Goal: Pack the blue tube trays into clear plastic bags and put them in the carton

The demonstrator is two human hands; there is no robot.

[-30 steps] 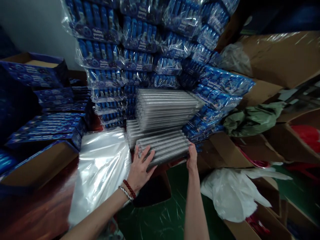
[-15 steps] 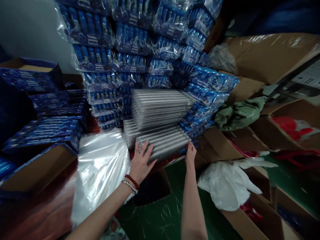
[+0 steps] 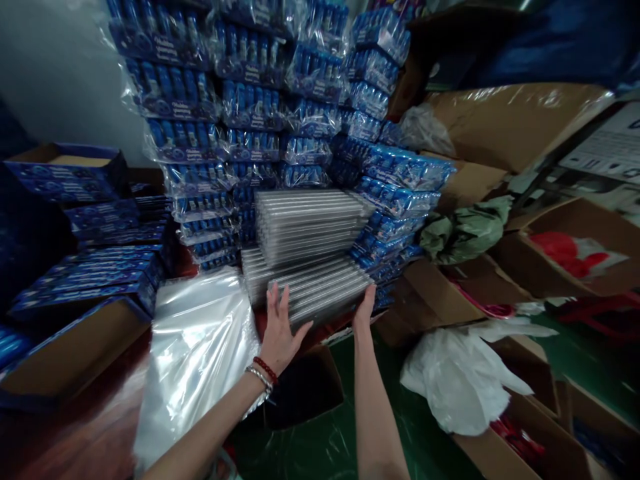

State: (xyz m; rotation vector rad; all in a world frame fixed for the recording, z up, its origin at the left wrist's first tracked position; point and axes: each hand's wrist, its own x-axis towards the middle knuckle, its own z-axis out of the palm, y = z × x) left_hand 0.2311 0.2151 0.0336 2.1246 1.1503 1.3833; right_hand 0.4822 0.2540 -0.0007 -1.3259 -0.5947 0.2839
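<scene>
The left hand [image 3: 277,330], fingers spread, presses flat on the near end of a clear tray stack [image 3: 320,290], and the right hand [image 3: 364,308] grips that stack's other near corner. Behind the stack, taller clear trays [image 3: 307,223] rest against a wall of blue shrink-wrapped packs [image 3: 250,127]. Left of the stack lies a pile of clear bags [image 3: 195,347] on a dark red tabletop [image 3: 75,427], with blue cartons [image 3: 95,267] beyond. Right of it stand open cardboard boxes [image 3: 450,287] on a green floor [image 3: 350,427].
</scene>
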